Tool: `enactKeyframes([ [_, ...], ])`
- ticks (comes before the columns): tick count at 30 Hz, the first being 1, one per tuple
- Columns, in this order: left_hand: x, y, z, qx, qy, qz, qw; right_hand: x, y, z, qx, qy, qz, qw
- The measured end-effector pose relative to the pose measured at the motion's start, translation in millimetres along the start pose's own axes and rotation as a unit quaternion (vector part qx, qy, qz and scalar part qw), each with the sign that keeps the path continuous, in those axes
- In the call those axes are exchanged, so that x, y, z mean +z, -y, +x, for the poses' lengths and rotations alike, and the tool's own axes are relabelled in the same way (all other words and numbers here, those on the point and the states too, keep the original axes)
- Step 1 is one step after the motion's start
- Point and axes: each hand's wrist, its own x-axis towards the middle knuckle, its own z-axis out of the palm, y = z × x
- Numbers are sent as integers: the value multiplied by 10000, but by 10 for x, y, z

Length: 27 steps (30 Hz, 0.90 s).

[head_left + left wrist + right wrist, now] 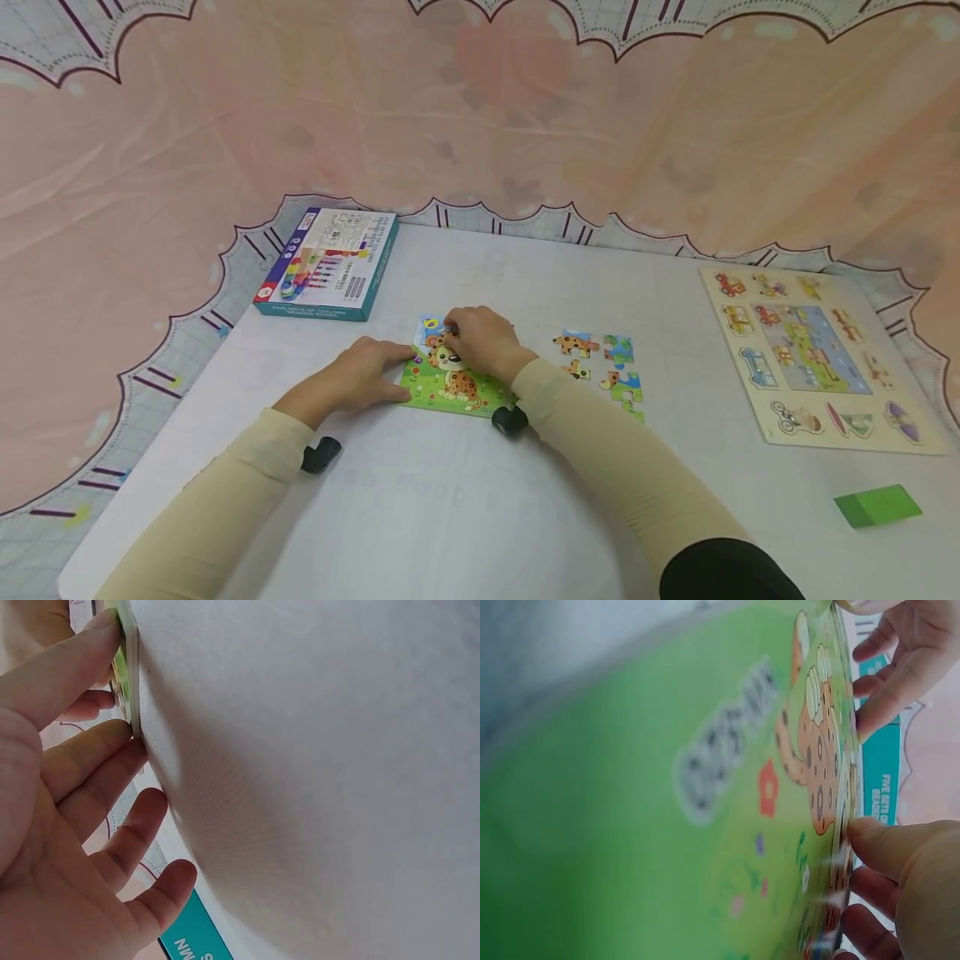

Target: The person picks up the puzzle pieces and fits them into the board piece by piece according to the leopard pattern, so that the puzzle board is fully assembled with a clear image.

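Note:
A puzzle board (450,402) with a spotted leopard on green grass lies on the white table. My left hand (358,377) is at its left edge; in the left wrist view the thumb (97,645) and index finger touch the board's rim, the other fingers spread and fairly straight. Over the board's upper part, my right hand (486,340) has curled fingers and seems to pinch a puzzle piece, mostly hidden beneath them. In the right wrist view its thumb (889,844) touches the picture surface. Right of the board lie several loose puzzle pieces (576,343), some partly behind the right forearm.
A flat teal and white box (330,267) lies at the back left. On the right is a wooden picture board (817,408) with vehicle and toy shapes. A green block (879,506) sits near the front right. A patterned peach cloth (360,117) hangs behind the table.

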Motion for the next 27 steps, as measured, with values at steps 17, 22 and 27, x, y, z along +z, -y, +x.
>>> enactKeyframes([
  [17, 5, -8, 5, -63, 56, -2, 10000, -13, 4, -9, 54, 28, 35, 10000],
  [22, 5, -10, 8, -107, 102, -1, 9999, -23, -28, -9, -69, 107, 143, 9998],
  [27, -5, -15, -1, -68, 73, -12, 9999, -55, -59, -5, -145, 245, 279, 9992],
])
